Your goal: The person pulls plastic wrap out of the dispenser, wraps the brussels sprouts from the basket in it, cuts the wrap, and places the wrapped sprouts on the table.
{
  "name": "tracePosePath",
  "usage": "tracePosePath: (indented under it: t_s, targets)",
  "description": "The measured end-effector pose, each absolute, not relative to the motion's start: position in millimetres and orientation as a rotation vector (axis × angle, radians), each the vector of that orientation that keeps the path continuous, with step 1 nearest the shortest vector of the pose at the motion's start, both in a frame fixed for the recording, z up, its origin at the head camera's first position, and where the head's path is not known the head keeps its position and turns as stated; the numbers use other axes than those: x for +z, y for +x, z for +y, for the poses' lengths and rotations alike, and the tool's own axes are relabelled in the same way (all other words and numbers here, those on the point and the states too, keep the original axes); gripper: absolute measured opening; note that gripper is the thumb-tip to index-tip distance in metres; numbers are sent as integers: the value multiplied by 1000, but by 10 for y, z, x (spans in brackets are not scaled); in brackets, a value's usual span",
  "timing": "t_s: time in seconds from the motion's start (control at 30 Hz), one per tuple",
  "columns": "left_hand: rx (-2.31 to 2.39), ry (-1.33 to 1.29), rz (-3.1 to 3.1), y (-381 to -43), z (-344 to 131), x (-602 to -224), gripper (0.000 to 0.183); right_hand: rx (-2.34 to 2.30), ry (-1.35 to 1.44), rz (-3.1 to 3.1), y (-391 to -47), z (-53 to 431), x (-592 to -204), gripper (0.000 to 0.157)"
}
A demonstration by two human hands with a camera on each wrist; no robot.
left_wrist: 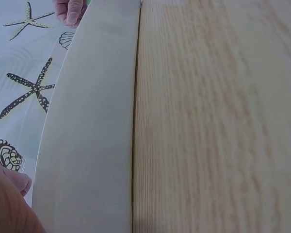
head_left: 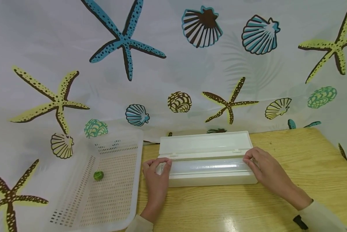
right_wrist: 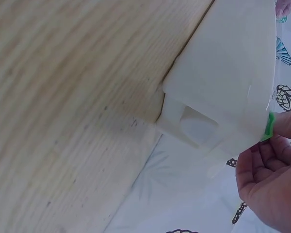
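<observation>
A long white plastic-wrap dispenser (head_left: 212, 181) lies on the wooden table with its lid (head_left: 205, 143) raised at the back. In its trough is a shiny, translucent roll of plastic wrap (head_left: 208, 166). My left hand (head_left: 157, 177) is at the roll's left end, thumb and forefinger curled onto it. At the right end, my right hand (head_left: 267, 166) pinches the roll with thumb and forefinger. In the right wrist view a green piece (right_wrist: 268, 127) shows by the right thumb at the dispenser's edge. The left fingertips are mostly hidden in the left wrist view.
A white perforated basket (head_left: 139, 161) stands to the left, with a small green round object (head_left: 98, 175) inside. The wooden table (head_left: 303, 158) extends to the right and in front. Behind it hangs a white cloth (head_left: 167, 77) printed with starfish and shells.
</observation>
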State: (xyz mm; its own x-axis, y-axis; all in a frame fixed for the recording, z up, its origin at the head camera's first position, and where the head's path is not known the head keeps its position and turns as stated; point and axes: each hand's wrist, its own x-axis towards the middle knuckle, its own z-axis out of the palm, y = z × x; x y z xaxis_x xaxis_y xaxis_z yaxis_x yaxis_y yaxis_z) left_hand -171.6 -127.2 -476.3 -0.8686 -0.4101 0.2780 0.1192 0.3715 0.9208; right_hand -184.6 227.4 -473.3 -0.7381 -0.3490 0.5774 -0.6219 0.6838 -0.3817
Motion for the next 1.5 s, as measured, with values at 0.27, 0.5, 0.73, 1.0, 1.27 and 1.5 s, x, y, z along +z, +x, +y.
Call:
tracePosePath:
  t_s: [0.27, 0.5, 0.73, 1.0, 1.27, 1.5]
  targets:
    - [-1518, 228, -2149, -1716, -1280, -4791, 4, 794, 762, -2399, -1876, 2280, -4711, 26]
    - [-1505, 209, -2140, -1744, -1290, -4809, 4, 866, 652, -2512, -1874, 2333, -4715, 18]
    - [-1514, 198, -2129, -1735, -1302, -4807, 4, 990, 579, -2570, -1857, 2376, -4697, 13]
    - [-1526, 192, -2138, -1719, -1297, -4787, 4, 1006, 524, -2583, -1839, 2354, -4675, 8]
    - [-1492, 103, -2118, -1724, -1321, -4800, 4, 969, 529, -2522, -1829, 2335, -4720, 10]
    - [-1569, 37, -2069, -1716, -1334, -4791, 4, 920, 580, -2453, -1850, 2296, -4728, 16]
